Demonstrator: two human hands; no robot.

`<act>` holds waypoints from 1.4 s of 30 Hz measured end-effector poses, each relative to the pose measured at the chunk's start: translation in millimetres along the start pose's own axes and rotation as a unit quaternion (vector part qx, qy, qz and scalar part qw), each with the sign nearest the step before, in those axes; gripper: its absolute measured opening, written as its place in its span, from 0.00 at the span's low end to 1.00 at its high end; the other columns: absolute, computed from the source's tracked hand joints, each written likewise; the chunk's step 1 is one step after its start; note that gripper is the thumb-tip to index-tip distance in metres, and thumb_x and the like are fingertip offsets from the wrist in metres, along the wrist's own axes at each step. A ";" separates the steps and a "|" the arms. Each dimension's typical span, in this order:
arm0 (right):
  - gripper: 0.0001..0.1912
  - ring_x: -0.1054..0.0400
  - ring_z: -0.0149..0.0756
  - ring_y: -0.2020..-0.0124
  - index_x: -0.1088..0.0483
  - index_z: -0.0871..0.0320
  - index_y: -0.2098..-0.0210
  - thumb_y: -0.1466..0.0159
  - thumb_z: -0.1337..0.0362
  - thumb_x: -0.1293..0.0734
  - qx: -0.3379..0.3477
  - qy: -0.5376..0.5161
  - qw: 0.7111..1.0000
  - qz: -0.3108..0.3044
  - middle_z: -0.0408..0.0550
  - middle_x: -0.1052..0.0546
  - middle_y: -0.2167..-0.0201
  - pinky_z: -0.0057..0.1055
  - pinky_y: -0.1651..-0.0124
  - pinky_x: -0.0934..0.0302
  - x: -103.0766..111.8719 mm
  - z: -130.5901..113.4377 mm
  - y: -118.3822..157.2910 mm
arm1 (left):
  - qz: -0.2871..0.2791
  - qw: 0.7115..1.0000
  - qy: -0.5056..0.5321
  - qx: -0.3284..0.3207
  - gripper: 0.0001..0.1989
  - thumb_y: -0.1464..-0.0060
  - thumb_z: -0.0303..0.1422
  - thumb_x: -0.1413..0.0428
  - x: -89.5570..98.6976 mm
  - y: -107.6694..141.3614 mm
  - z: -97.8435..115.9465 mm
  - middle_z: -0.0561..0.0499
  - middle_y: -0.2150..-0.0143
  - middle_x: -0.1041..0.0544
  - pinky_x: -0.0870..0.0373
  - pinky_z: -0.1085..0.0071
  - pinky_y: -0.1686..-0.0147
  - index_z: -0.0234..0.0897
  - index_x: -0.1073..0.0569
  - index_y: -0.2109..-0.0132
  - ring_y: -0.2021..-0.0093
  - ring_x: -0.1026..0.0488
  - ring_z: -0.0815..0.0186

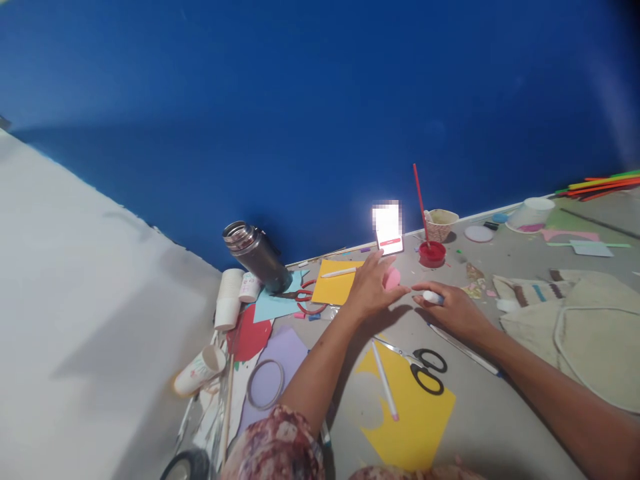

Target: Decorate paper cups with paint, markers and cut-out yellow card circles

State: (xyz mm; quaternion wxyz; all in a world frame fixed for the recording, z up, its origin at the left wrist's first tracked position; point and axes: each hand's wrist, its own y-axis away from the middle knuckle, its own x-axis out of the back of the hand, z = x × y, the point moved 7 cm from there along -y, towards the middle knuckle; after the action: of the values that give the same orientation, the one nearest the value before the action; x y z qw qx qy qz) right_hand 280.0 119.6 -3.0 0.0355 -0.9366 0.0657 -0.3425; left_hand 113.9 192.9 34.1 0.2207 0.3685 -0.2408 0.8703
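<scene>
Gripping a small white cylindrical object [433,298], the right hand [450,308] rests near the left hand [373,285], whose fingers are loosely spread around a pink rounded piece [391,278]; whether they pinch it I cannot tell. On the grey bench [345,460], a thin red stick [419,193] leans up out of a small round red container [433,255], beside a patterned paper cup [439,230]. A dark metal flask [260,260] stands open-mouthed by stacked white paper cups [229,299], its contents not visible.

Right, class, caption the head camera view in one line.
Left hand at a pink piece, right hand holding a small white object, black-handled scissors and yellow paper nearby.
</scene>
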 end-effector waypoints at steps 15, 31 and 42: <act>0.20 0.21 0.47 0.65 0.19 0.54 0.54 0.38 0.52 0.34 -0.031 0.021 0.999 -0.012 0.50 0.14 0.62 0.38 0.61 0.30 0.3 8.4 -0.6 | 0.008 0.998 -0.033 -0.060 0.13 0.33 0.35 0.47 -12.1 -9.0 9.0 0.42 0.45 0.17 0.32 0.53 0.35 0.42 0.18 0.51 0.37 0.26 0.55; 0.19 0.22 0.44 0.69 0.19 0.54 0.55 0.39 0.53 0.33 -0.021 0.014 1.000 -0.004 0.49 0.15 0.67 0.36 0.63 0.31 1.0 7.3 0.0 | 0.002 0.999 -0.010 -0.051 0.11 0.34 0.34 0.45 -19.2 -10.7 0.6 0.41 0.44 0.18 0.35 0.51 0.32 0.41 0.17 0.52 0.34 0.28 0.54; 0.19 0.19 0.51 0.58 0.19 0.53 0.54 0.38 0.52 0.34 -0.009 0.018 1.000 0.002 0.52 0.14 0.58 0.40 0.56 0.28 1.6 3.3 -0.8 | -0.026 0.998 0.048 0.036 0.62 0.59 0.48 0.26 -4.5 6.0 -15.6 0.36 0.23 0.48 0.48 0.44 0.27 0.44 0.48 0.24 0.23 0.52 0.42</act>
State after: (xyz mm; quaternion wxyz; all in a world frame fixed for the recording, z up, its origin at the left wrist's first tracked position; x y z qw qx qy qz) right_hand 283.4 120.2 -4.4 0.0266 -0.9304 0.0710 -0.3587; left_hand 105.1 196.3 19.6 0.2414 0.3400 -0.1889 0.8891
